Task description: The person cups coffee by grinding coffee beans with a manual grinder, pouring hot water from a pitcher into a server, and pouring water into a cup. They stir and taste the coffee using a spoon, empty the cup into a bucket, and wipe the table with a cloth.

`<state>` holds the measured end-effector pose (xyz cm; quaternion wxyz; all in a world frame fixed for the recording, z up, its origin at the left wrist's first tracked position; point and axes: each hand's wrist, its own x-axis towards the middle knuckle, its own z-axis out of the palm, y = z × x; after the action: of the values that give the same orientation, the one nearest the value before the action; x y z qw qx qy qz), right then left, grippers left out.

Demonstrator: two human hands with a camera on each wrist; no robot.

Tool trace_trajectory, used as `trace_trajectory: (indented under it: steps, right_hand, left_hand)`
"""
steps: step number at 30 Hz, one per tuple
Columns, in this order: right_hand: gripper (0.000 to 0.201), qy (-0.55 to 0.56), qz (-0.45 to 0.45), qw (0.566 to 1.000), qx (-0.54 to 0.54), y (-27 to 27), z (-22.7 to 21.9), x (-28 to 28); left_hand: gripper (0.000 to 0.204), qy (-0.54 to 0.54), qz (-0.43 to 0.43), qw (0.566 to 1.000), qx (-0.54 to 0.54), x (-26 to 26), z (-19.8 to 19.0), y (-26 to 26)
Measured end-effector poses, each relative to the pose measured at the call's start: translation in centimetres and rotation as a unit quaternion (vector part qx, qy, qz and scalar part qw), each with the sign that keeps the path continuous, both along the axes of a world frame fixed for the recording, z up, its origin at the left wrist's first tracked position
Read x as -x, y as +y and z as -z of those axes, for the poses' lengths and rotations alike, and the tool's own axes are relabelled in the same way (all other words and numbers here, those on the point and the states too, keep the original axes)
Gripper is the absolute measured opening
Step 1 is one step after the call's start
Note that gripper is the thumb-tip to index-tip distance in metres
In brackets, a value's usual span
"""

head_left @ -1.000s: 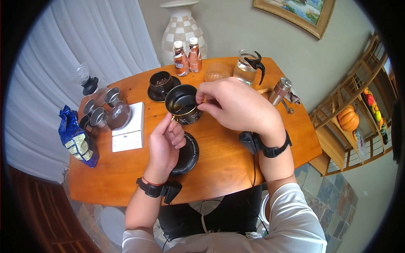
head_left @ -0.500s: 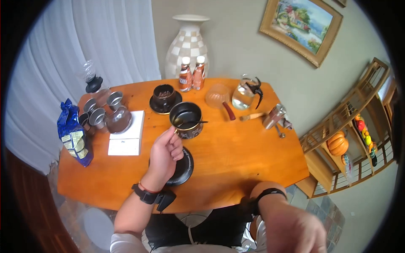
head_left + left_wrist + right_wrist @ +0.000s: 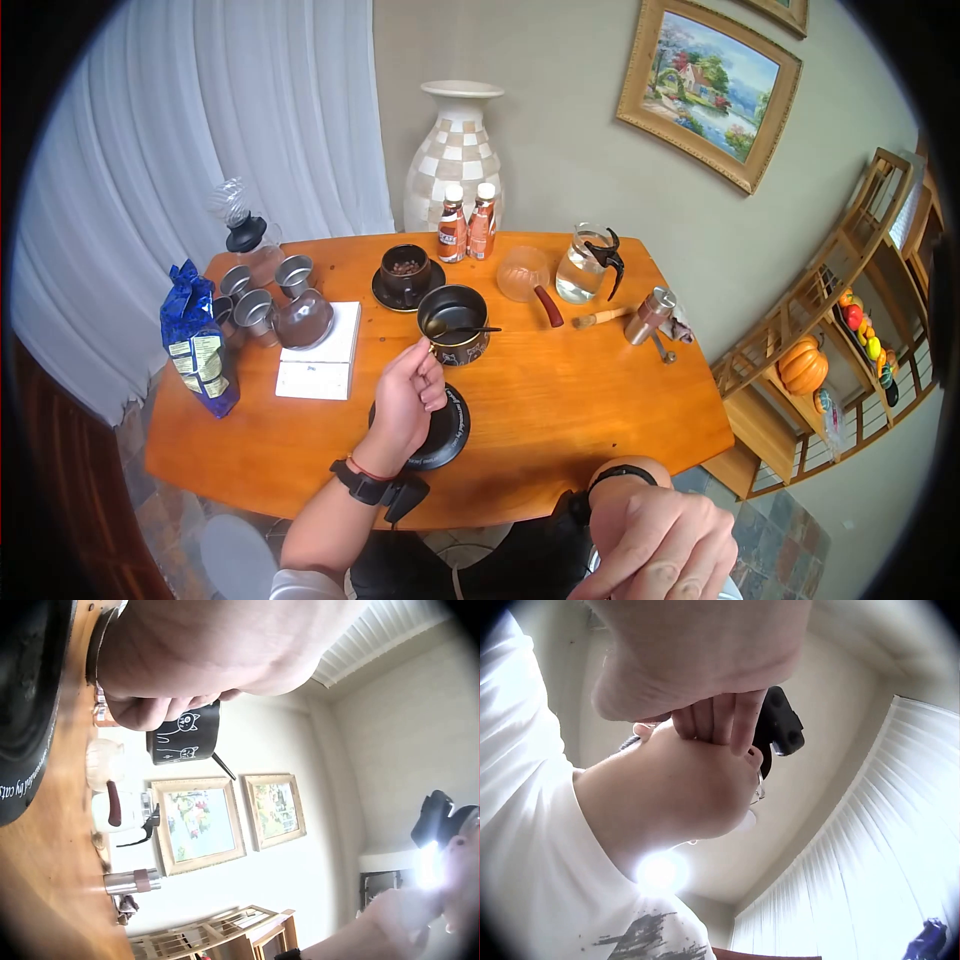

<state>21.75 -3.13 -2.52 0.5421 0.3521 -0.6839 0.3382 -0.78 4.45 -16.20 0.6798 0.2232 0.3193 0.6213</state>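
My left hand point(image 3: 405, 402) pinches the gold handle of a black cup point(image 3: 462, 350) and holds it over the table. A dark spoon point(image 3: 470, 329) leans in the cup, its handle past the rim on the right. The left wrist view shows cat drawings on the cup point(image 3: 184, 739) beside the curled fingers of my left hand point(image 3: 217, 652). Raised close to the head camera, my right hand point(image 3: 665, 545) holds nothing visible; in the right wrist view this hand point(image 3: 705, 667) is near the person's head, its fingers loosely bent. A black saucer point(image 3: 457, 430) lies beneath my left hand.
Behind the held cup stand a cup of beans point(image 3: 405, 270) and two bottles point(image 3: 452, 230). A glass pitcher point(image 3: 578, 275), brush point(image 3: 600, 317) and grinder point(image 3: 650, 315) are at right. Metal cups, a carafe point(image 3: 303, 320), notepad point(image 3: 315, 378) and blue bag point(image 3: 200, 350) are at left.
My right hand has left the spoon at the cup and moved back towards the head. The head view has tilted up; my left hand keeps its hold on the cup.
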Motion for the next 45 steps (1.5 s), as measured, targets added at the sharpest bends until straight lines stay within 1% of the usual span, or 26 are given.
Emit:
trace_trajectory:
  steps: [1, 2, 4, 5, 8, 9, 10, 12, 13, 14, 16, 17, 19, 23, 25, 26, 28, 29, 31, 32, 34, 35, 39, 41, 45]
  right_hand:
    - [0.017, 0.013, 0.021, 1.0, -0.01, 0.1, -0.1, 0.1]
    - [0.017, 0.013, 0.02, 1.0, -0.008, 0.9, -0.3, 0.2]
    - [0.016, 0.083, 0.067, 0.979, -0.172, 2.5, -0.7, 0.4]
    - [0.016, 0.082, 0.066, 0.98, -0.169, 2.2, -0.9, 0.7]
    - [0.019, 0.216, 0.037, 0.975, -0.031, 0.3, -1.4, 2.2]
    - [0.022, 0.194, -0.004, 0.98, -0.05, 0.5, -0.2, 1.1]
    - [0.022, 0.194, -0.003, 0.98, -0.049, 0.5, 0.0, 0.6]
    - [0.021, 0.101, -0.015, 0.994, -0.039, 0.4, 0.1, -0.1]
    - [0.019, 0.026, -0.05, 0.998, -0.007, 0.2, -0.2, -0.9]
    - [0.019, 0.026, -0.05, 0.998, -0.006, 0.2, -0.4, -1.2]
    - [0.017, -0.021, -0.059, 0.998, -0.01, 0.3, -0.7, -1.2]
    - [0.017, -0.021, -0.061, 0.998, -0.01, 0.4, -0.9, -1.2]
    - [0.017, -0.06, -0.064, 0.996, 0.016, 0.3, -1.5, -1.2]
    - [0.018, -0.062, -0.058, 0.996, 0.016, 0.6, -2.7, -0.2]
    - [0.017, -0.109, -0.051, 0.992, 0.033, 0.6, -2.6, -0.8]
    - [0.017, -0.11, -0.051, 0.992, 0.034, 0.9, -2.5, -0.9]
    - [0.018, -0.119, -0.046, 0.992, -0.011, 1.6, -2.5, -1.1]
    - [0.018, -0.119, -0.047, 0.992, -0.009, 1.3, -2.4, -1.4]
    - [0.019, -0.107, -0.095, 0.983, 0.118, 0.7, -2.2, -1.9]
    - [0.019, -0.107, -0.096, 0.982, 0.118, 0.8, -2.3, -1.7]
    - [0.019, -0.126, -0.094, 0.985, 0.064, 1.1, -2.9, -1.2]
    - [0.018, -0.129, -0.083, 0.986, 0.07, 0.9, -3.1, -1.1]
    - [0.018, -0.133, -0.095, 0.985, 0.056, 1.5, -3.4, 0.0]
    - [0.018, -0.112, -0.101, 0.989, 0.003, 1.9, -3.4, 0.4]
    - [0.02, -0.119, -0.092, 0.989, -0.004, 1.9, -3.2, -0.2]
  left_hand:
    - [0.035, 0.002, -0.002, 1.0, 0.002, -0.1, -0.1, 0.0]
    - [0.035, 0.003, -0.005, 1.0, 0.005, -0.1, -0.2, 0.0]
    - [0.035, 0.004, -0.007, 1.0, 0.009, 0.0, -0.2, -0.1]
    - [0.035, 0.003, -0.006, 1.0, 0.009, -0.1, -0.2, 0.0]
    - [0.036, 0.021, 0.0, 1.0, 0.006, -0.1, -0.4, 0.0]
    - [0.036, 0.021, 0.0, 1.0, 0.008, -0.1, -0.3, 0.0]
    - [0.036, 0.022, -0.001, 1.0, 0.007, -0.1, -0.3, 0.1]
    - [0.036, 0.023, 0.001, 1.0, 0.007, -0.1, -0.3, 0.1]
    - [0.036, 0.021, 0.002, 1.0, 0.005, -0.1, -0.2, 0.1]
    - [0.036, 0.02, 0.003, 1.0, 0.004, 0.0, -0.2, 0.1]
    - [0.037, 0.022, 0.003, 1.0, 0.003, 0.1, -0.2, 0.1]
    - [0.037, 0.023, 0.004, 1.0, 0.001, 0.0, -0.2, 0.1]
    - [0.037, 0.025, 0.003, 1.0, -0.001, 0.0, -0.3, 0.0]
    - [0.037, 0.025, 0.002, 1.0, -0.001, -0.1, -0.5, -0.1]
    - [0.037, 0.026, 0.002, 1.0, -0.003, -0.1, -0.4, -0.1]
    - [0.037, 0.028, 0.002, 1.0, -0.005, -0.1, -0.3, 0.0]
    - [0.037, 0.026, 0.003, 1.0, -0.005, -0.1, -0.3, 0.1]
    - [0.037, 0.026, 0.004, 1.0, -0.005, -0.1, -0.3, 0.0]
    - [0.037, 0.026, -0.003, 1.0, 0.002, -0.1, -0.5, 0.0]
    - [0.037, 0.026, -0.007, 1.0, 0.006, -0.2, -0.6, -0.1]
    - [0.037, 0.027, -0.004, 1.0, 0.003, -0.1, -0.3, 0.1]
    - [0.038, 0.029, -0.003, 1.0, -0.001, -0.1, -0.3, 0.1]
    - [0.038, 0.03, -0.002, 1.0, 0.001, -0.1, -0.5, 0.0]
    - [0.035, 0.005, -0.002, 1.0, -0.004, 0.0, -0.2, -0.1]
    - [0.035, 0.007, 0.001, 1.0, -0.008, -0.1, 0.0, 0.0]
